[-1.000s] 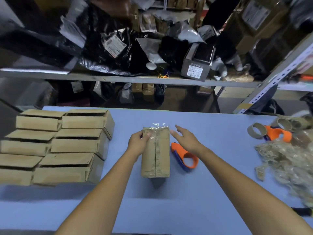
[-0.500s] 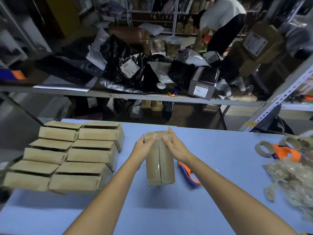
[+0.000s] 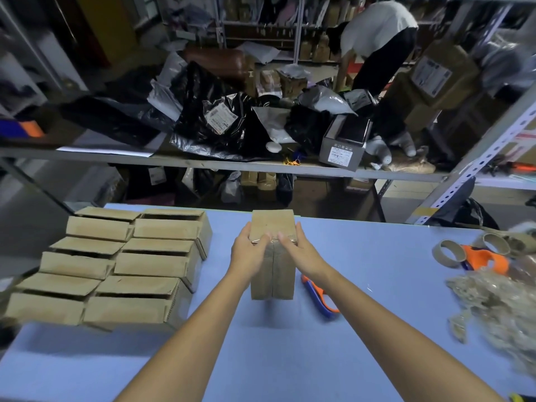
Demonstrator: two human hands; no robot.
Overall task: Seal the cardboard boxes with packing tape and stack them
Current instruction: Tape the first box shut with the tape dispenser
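Cardboard box (image 3: 272,281) sits centre frame on the blue table (image 3: 377,329) — left hand (image 3: 248,252) and right hand (image 3: 294,252) each grip a side, thumbs at the taped far edge — best to rub the tape end flat, steadying the box.

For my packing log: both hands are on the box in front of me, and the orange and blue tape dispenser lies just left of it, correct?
No. The head view shows the tape dispenser just right of the box, not left. The left hand and right hand are both on that box.
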